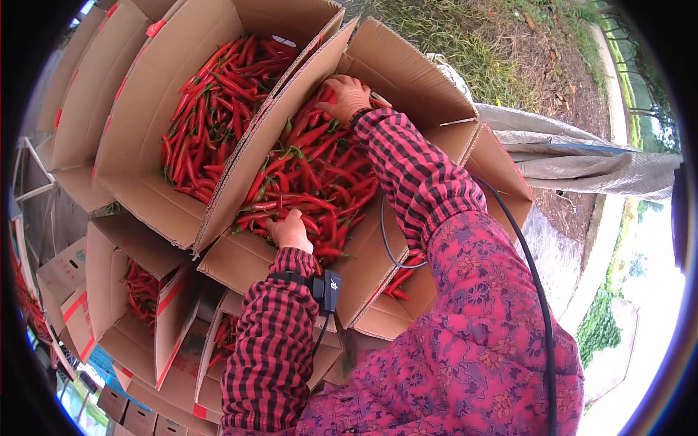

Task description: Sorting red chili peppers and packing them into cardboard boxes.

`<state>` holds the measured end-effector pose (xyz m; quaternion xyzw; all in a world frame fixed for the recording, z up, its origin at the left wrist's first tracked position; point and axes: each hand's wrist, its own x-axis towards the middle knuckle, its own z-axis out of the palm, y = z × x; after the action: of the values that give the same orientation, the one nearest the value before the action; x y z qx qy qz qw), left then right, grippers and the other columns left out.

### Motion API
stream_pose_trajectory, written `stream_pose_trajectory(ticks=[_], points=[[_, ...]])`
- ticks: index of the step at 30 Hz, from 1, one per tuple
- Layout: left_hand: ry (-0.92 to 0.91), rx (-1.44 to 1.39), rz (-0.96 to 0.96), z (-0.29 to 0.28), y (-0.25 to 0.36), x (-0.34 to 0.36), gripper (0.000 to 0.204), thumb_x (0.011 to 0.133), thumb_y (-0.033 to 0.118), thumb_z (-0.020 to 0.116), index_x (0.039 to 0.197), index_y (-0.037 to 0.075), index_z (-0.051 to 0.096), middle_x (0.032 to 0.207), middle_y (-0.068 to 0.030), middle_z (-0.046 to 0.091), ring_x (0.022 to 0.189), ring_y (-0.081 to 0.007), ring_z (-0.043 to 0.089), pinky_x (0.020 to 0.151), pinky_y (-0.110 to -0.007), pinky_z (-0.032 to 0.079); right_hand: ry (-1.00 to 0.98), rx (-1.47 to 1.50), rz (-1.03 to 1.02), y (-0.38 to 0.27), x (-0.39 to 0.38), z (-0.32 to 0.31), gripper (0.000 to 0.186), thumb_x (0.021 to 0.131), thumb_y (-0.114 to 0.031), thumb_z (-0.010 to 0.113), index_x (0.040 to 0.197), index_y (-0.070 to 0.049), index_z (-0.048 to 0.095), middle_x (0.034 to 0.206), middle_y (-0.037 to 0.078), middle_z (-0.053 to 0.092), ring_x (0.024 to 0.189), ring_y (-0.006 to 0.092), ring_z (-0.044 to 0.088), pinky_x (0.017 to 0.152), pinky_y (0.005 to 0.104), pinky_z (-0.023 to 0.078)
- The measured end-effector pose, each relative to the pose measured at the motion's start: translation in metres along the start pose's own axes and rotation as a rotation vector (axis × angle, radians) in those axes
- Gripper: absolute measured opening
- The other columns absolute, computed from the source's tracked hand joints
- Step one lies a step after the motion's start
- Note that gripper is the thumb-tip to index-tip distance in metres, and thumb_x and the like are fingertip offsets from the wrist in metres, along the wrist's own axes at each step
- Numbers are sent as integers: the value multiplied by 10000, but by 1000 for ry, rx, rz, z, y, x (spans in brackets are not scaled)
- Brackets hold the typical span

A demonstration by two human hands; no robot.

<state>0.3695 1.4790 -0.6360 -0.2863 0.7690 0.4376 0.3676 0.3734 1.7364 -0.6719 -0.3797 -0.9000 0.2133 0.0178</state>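
Both my hands are inside an open cardboard box (pixel 243 256) filled with long red chili peppers (pixel 309 178), some with green stems. My left hand (pixel 290 231) rests on the peppers at the box's near side, thumb and fingers apart and the fingertips partly hidden. At the far side, my right hand (pixel 345 99) lies on the heap with its fingers spread over the peppers. Neither hand visibly lifts a pepper. A small black device (pixel 329 291) is strapped on my left wrist.
Left of this box stands another open box (pixel 149 116) of red chilies. More open boxes (pixel 109 291) with chilies stand at the lower left. A black cable (pixel 534 283) runs along my right arm. Grey sheeting (pixel 574 156) and grass (pixel 451 51) lie beyond.
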Motion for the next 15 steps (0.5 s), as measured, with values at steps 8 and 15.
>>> stream_pose_trajectory(ticks=[8, 15], points=[[-64, 891, -150, 19, -47, -26, 1159, 449, 456, 803, 1357, 247, 113, 1366, -202, 65, 1199, -408, 292, 956, -502, 300, -534, -176, -91, -14, -20, 43, 835, 536, -546, 692, 1269, -333, 354, 1405, 119, 64, 1273, 431, 12, 930, 609, 268], [-46, 893, -69, 15, -73, 5, 1085, 457, 459, 792, 1337, 247, 194, 1338, -200, 138, 1170, -427, 321, 917, -496, 354, -906, -275, -113, 40, -87, 59, 642, 729, -479, 556, 1286, -245, 339, 1375, 153, 154, 1150, 442, 336, 924, 490, 349]])
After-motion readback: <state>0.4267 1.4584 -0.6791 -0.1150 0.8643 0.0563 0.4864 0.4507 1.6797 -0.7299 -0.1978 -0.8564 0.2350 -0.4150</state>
